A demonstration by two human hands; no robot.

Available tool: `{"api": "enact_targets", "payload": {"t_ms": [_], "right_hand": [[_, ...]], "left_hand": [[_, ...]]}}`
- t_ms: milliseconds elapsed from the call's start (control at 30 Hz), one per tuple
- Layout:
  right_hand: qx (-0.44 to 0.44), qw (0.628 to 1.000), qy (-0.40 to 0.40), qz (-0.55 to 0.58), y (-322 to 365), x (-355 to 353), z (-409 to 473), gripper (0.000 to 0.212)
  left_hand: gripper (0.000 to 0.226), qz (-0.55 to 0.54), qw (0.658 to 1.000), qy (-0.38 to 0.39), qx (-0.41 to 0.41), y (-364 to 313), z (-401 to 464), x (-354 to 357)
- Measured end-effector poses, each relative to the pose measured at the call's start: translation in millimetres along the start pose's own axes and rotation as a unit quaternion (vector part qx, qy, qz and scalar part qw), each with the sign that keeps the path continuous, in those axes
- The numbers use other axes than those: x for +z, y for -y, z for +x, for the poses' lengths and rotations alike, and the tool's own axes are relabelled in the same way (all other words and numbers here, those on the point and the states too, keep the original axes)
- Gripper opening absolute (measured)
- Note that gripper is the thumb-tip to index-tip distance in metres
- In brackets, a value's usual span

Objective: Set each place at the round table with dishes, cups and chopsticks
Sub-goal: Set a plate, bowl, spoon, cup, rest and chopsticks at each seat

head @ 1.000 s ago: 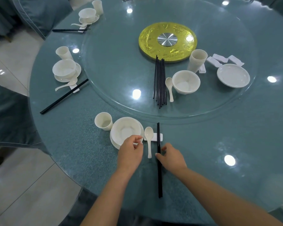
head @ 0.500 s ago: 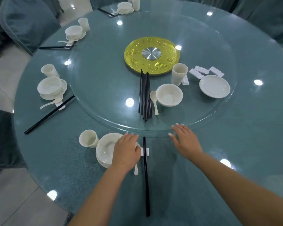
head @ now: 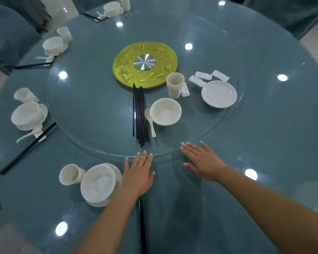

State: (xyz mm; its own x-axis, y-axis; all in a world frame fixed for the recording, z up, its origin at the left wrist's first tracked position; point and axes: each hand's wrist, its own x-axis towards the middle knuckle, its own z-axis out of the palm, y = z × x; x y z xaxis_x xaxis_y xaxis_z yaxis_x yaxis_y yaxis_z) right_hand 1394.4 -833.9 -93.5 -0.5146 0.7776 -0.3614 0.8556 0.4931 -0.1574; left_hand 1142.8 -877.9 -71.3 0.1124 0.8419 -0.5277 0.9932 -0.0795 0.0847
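- Where our arms reach in from the near edge, a black chopstick pair (head: 142,226) lies on the table (head: 264,143), its far end hidden under our left wrist.
- Left hand (head: 138,173): flat, fingers straight and slightly spread, holding nothing; fingertips at the rim of the glass turntable (head: 92,99).
- Right hand (head: 203,162): flat, fingers straight and spread, holding nothing; also at that rim.
- Near setting, just left of our left hand: bowl (head: 99,183) on a plate (head: 117,174), cup (head: 70,174) tipped beside it.
- On the turntable, nearest first: loose chopsticks (head: 140,114) in a bundle, a spoon (head: 149,119) touching a second bowl (head: 166,111), stacked cups (head: 175,84), a bare plate (head: 219,93), white rests (head: 203,77) beyond it.
- Centre: yellow disc (head: 145,65) with a metal hub.
- Left setting (head: 28,115): bowl, cup, spoon, chopsticks on a rest.
- Far-left setting (head: 54,45) and farthest setting (head: 113,9): blurred, but the same sort of pieces.
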Motion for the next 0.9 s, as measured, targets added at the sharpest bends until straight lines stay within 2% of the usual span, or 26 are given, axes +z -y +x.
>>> {"api": "enact_targets", "payload": {"t_ms": [167, 300, 633, 900], "right_hand": [[0.008, 0.999, -0.015, 0.041, -11, 4, -2, 0.083], [0.021, 0.999, -0.011, 0.048, -18, 2, -4, 0.063], [0.061, 0.996, 0.000, 0.068, -38, -8, -9, 0.070], [0.076, 0.993, -0.041, 0.076, -13, -17, -26, 0.064]], "left_hand": [[0.069, -0.011, 1.000, 0.006, -0.018, -17, 5, 6], [0.071, -0.020, 1.000, 0.000, -0.023, -32, 8, 6], [0.068, -0.066, 0.997, -0.029, -0.019, -68, 9, 6], [0.056, -0.144, 0.983, -0.110, -0.007, -73, -18, -2]]}}
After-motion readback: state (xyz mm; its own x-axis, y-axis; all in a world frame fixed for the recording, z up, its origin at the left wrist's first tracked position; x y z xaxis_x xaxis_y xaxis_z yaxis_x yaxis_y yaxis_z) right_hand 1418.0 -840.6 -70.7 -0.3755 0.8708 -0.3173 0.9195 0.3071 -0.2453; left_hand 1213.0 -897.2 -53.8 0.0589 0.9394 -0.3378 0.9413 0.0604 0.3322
